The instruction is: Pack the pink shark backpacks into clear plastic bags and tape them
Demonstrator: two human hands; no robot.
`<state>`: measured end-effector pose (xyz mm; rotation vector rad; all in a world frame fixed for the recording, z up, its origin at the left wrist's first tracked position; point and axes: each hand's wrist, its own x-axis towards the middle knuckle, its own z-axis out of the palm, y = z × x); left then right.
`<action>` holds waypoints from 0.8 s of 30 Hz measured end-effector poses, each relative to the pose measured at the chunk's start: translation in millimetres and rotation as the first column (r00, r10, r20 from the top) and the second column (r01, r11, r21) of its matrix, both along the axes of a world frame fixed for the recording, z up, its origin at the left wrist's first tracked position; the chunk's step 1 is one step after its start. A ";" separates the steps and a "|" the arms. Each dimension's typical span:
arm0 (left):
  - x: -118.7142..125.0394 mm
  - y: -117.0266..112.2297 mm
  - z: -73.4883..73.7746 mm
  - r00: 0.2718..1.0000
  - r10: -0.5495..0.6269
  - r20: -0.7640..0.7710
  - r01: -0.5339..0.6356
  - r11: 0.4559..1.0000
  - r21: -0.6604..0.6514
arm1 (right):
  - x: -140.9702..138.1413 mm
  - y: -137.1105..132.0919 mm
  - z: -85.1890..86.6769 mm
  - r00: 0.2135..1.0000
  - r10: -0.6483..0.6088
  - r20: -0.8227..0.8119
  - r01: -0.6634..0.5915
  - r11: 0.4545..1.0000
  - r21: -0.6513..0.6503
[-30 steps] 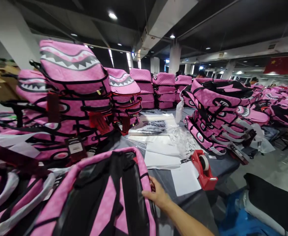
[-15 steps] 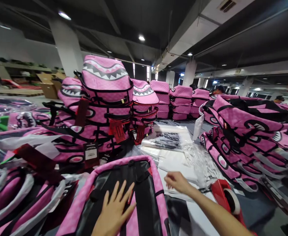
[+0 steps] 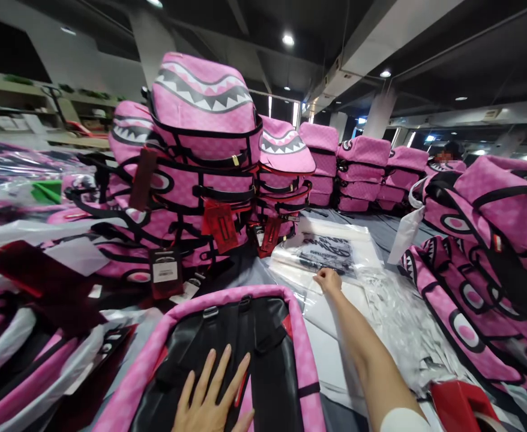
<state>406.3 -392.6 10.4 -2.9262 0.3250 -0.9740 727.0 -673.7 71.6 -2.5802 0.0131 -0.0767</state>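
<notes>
A pink backpack (image 3: 309, 366) lies right in front of me with its black padded back upward. My left hand (image 3: 213, 393) rests flat on that black panel, fingers spread. Reaching forward, my right hand (image 3: 329, 281) has its fingertips pinched at the near edge of a clear plastic bag (image 3: 362, 240) with black lettering. White sheets and more clear bags (image 3: 389, 318) lie under and beside the right forearm.
Pink shark-mouth backpacks with red tags (image 3: 207, 174) form a tall stack ahead. More backpacks (image 3: 470, 312) crowd the right side, with a red tape dispenser (image 3: 459, 402) before them. Other bags with white-wrapped handles (image 3: 9, 342) stand at left. A person (image 3: 450, 155) is far back.
My right hand has moved forward from beside the backpack to the edge of the printed plastic bag. My left hand stays flat on the backpack. The view has shifted left.
</notes>
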 end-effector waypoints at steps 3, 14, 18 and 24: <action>-1.2 -5.2 7.4 0.999 0.001 0.047 -0.003 0.999 0.054 | 5.5 -5.2 2.0 0.999 -0.009 -0.031 0.009 1.000 -0.011; 10.2 -7.4 -5.4 0.998 0.005 0.058 -0.003 0.999 -0.040 | -5.0 26.5 127.0 0.915 0.227 0.332 -0.240 0.971 -0.002; 15.7 -9.8 -6.6 0.987 -0.001 -0.162 -0.030 0.981 -0.193 | -57.3 59.5 160.3 0.776 0.445 0.447 -0.474 0.879 -0.052; 6.3 -14.5 45.0 0.939 -0.225 -0.261 0.013 0.781 -0.625 | -170.2 66.9 158.6 0.555 0.656 0.512 -0.680 0.712 -0.174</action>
